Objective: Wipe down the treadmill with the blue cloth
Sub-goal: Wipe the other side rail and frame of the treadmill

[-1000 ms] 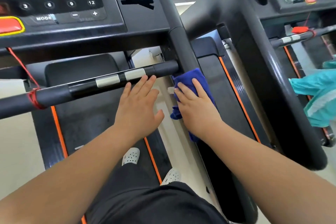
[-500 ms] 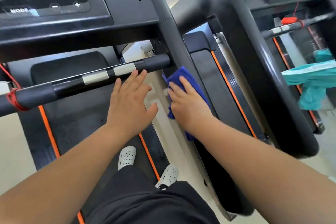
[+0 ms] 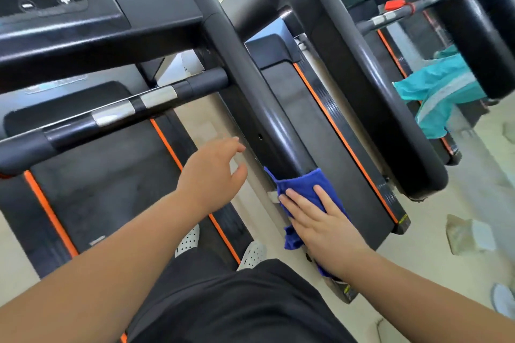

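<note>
I stand on a black treadmill with orange belt stripes; its right upright post [image 3: 250, 86] slopes down from the console [image 3: 83, 8]. My right hand [image 3: 320, 220] presses the blue cloth [image 3: 302, 185] flat against the lower part of that post, fingers straight on top of the cloth. A tail of the cloth hangs below my palm. My left hand [image 3: 214, 172] hovers with relaxed fingers just left of the post, below the crossbar handle [image 3: 117, 114], holding nothing.
A second black treadmill [image 3: 348, 78] stands close on the right, with a teal garment [image 3: 437, 92] draped on it. Scraps lie on the pale floor [image 3: 468, 234] at right. My white shoes [image 3: 250, 255] rest on the belt.
My right hand has slid the cloth down the post, away from the handle joint. My left hand came off the crossbar and moved lower toward the post. The view tilted.
</note>
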